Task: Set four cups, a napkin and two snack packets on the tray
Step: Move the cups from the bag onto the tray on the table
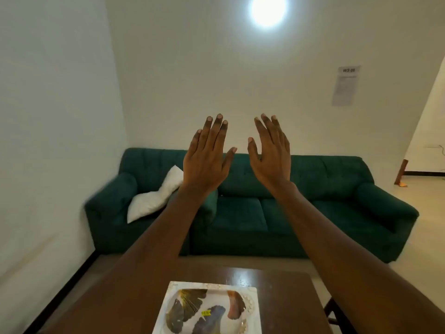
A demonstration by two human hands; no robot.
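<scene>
A white rectangular tray (pixel 254 317) with a leaf pattern lies on the brown wooden table (pixel 286 292) at the bottom of the view; nothing stands on it. My left hand (pixel 204 160) and my right hand (pixel 271 157) are raised side by side in front of me, high above the tray, backs toward the camera, fingers spread and holding nothing. No cups, napkin or snack packets are visible.
A dark green sofa (pixel 252 213) stands beyond the table against the white wall, with a white pillow (pixel 156 196) on its left seat. A paper notice (pixel 345 85) hangs on the wall. An opening to another room is at the right.
</scene>
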